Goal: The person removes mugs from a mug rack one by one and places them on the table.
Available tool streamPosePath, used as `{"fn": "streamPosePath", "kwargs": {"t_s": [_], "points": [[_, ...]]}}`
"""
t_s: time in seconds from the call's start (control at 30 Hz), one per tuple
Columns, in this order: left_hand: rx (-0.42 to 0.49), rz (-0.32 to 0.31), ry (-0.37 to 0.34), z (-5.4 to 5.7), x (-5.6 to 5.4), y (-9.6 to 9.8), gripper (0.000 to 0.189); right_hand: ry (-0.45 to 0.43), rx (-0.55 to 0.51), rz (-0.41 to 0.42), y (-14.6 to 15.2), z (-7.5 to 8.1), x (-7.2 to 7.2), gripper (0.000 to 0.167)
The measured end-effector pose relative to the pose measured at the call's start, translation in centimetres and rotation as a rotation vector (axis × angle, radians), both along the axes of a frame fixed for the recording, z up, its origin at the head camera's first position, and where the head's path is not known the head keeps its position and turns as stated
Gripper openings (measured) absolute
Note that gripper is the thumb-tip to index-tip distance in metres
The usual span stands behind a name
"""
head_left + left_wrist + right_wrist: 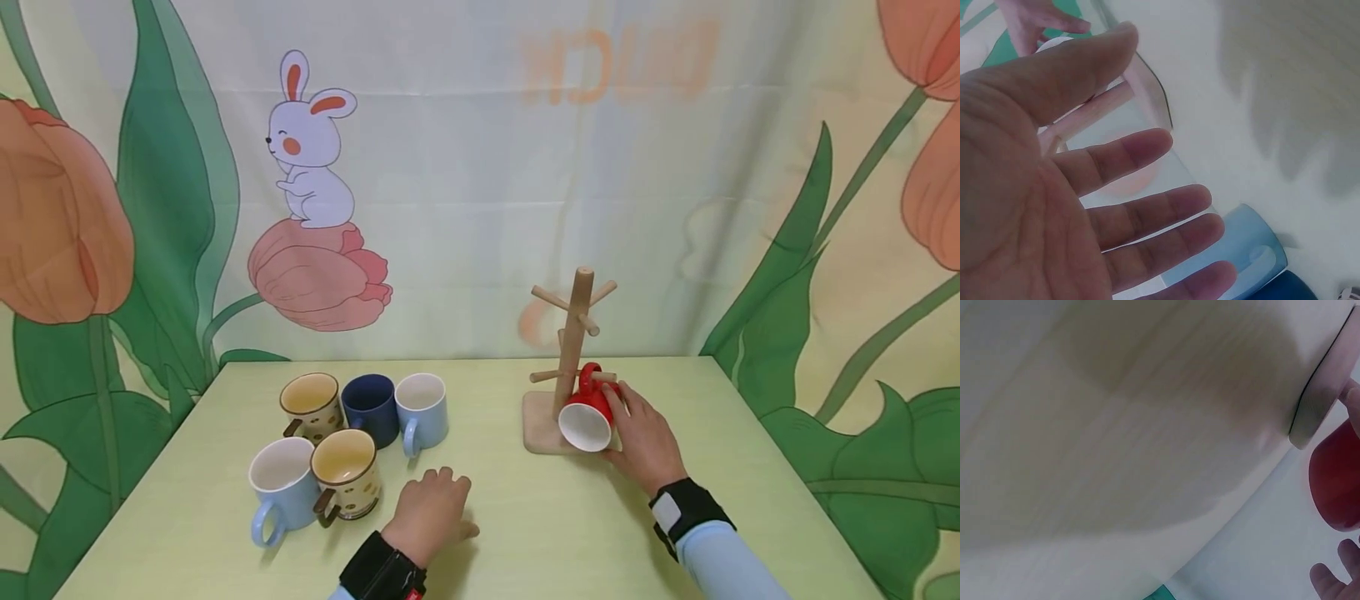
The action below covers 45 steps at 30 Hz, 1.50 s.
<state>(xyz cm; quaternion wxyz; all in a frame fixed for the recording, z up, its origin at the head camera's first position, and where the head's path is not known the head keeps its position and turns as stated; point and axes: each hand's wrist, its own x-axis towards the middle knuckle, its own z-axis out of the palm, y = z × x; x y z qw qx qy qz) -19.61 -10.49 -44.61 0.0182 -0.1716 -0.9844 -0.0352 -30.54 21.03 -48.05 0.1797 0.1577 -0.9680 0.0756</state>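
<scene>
A red mug (588, 417) with a white inside hangs tilted at the wooden mug tree (573, 342), its mouth facing the front. Its handle is at a lower peg, which seems to pass through the loop. My right hand (647, 437) holds the mug's right side between thumb and fingers. In the right wrist view, the red mug (1338, 478) shows beside the tree's base (1322, 394), and parts of the hand are cut off. My left hand (431, 515) hovers over the table's front with nothing in it; the left wrist view shows its spread fingers (1160, 225).
Left of the tree stand a light blue mug (422, 412), a dark blue mug (372, 412), two cream spotted mugs (311, 408) with brown handles, and another light blue mug (285, 483). A printed curtain (465, 208) hangs behind the table (540, 533).
</scene>
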Motion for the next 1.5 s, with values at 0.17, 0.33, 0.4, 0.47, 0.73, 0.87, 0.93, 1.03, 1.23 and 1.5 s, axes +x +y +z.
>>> {"fn": "streamPosePath", "kwargs": {"t_s": [0.17,0.33,0.4,0.47,0.73,0.87,0.93,1.03,1.23,1.5], "points": [[0.04,-0.006,0.001,0.1,0.3,0.0,0.042,0.026,-0.026,0.018,-0.4,-0.1,-0.1,0.112],[0.046,-0.003,-0.011,-0.1,0.3,0.0,0.041,0.054,-0.001,0.037,-0.6,-0.2,0.0,0.109],[0.048,-0.001,-0.018,-0.2,0.4,0.0,0.041,0.065,0.028,0.055,-0.7,-0.2,0.0,0.107],[0.053,0.001,-0.031,-0.4,0.6,-0.1,0.041,0.068,0.064,0.067,-0.7,-0.2,0.1,0.107],[0.081,-0.005,-0.075,-0.9,1.0,-0.1,0.04,0.071,0.134,0.091,-0.7,0.0,0.2,0.108],[0.085,0.001,-0.101,-1.0,1.0,-0.1,0.04,0.087,0.129,0.116,-0.7,0.1,0.3,0.109],[0.087,0.005,-0.108,-1.0,1.0,-0.1,0.041,0.094,0.114,0.125,-0.7,0.2,0.4,0.108],[0.088,0.008,-0.111,-1.1,1.1,-0.2,0.041,0.104,0.088,0.139,-0.7,0.2,0.4,0.107],[0.08,0.007,-0.096,-1.3,1.2,-0.2,0.041,0.118,0.06,0.134,-1.1,0.2,0.5,0.108],[0.09,0.02,-0.109,-1.3,1.2,-0.3,0.04,0.182,-0.001,0.114,-1.4,0.1,1.0,0.104]]}}
